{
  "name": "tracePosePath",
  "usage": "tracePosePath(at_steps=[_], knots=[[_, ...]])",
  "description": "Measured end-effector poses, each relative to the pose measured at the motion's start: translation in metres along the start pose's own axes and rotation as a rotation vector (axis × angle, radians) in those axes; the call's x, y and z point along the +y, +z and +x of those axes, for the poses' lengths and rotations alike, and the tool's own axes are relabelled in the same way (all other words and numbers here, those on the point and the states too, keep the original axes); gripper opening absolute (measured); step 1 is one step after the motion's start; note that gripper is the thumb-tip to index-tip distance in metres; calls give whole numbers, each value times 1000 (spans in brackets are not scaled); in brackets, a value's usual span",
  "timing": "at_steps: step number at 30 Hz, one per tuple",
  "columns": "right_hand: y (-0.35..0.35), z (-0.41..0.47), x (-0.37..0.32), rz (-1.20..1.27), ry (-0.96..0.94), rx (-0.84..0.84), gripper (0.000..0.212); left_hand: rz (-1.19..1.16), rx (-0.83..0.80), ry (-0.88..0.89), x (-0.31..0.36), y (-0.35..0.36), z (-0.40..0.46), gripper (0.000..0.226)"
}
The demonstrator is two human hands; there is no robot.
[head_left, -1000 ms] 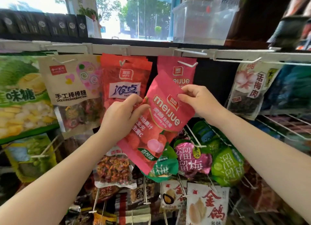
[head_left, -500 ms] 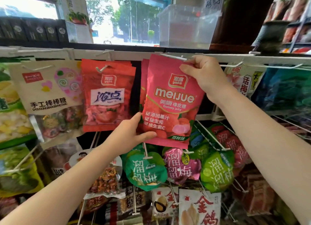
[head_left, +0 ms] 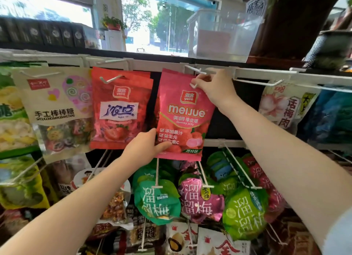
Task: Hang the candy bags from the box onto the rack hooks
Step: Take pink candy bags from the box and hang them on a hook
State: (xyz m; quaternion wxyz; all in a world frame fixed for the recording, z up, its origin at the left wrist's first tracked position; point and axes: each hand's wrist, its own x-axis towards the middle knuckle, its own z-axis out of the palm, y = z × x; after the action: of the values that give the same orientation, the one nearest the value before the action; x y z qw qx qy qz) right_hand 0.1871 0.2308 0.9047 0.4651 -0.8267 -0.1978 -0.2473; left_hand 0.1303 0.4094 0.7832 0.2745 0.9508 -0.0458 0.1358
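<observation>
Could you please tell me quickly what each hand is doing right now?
Left hand: grips the lower left corner of the pink meijue gummy bag.
Right hand: pinches the same bag's top edge at the white hook.

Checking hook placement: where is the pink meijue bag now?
Head view, centre: pink meijue bag at the top rail's hook, right of the red strawberry bag.

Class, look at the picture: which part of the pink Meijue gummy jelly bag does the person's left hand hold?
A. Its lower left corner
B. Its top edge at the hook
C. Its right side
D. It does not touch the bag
A: the left hand pinches the lower left corner of the pink Meijue gummy jelly bag, while the right hand holds the top edge at the white wire hook.
</observation>
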Motion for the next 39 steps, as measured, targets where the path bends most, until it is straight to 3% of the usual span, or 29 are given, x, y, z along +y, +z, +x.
tracePosePath(at_steps=[4,9,13,16,19,23,26,31,34,39], knots=[[13,18,13,-149,-54,93,22,97,-18,-60,6,0,17,50],[18,17,24,-288,-3,168,26,407,3,-116,12,-5,28,54],[4,-29,33,-369,42,279,41,509,169,42,22,-17,3,37],[-7,-88,47,-317,122,252,32,441,120,250,31,-15,-24,32],[-13,-157,63,-486,193,145,22,412,-11,477,33,7,-51,30],[-26,-266,79,-908,210,-67,24,355,-253,649,37,61,-83,28],[-45,-362,92,-1059,405,-303,23,353,-487,789,51,118,-121,27],[-92,-498,107,-1078,767,-563,24,458,-778,923,81,209,-191,26],[-125,-567,117,-1022,1023,-556,27,471,-909,985,101,260,-226,30],[-176,-676,145,-880,1410,-542,37,445,-1137,884,136,347,-293,26]])
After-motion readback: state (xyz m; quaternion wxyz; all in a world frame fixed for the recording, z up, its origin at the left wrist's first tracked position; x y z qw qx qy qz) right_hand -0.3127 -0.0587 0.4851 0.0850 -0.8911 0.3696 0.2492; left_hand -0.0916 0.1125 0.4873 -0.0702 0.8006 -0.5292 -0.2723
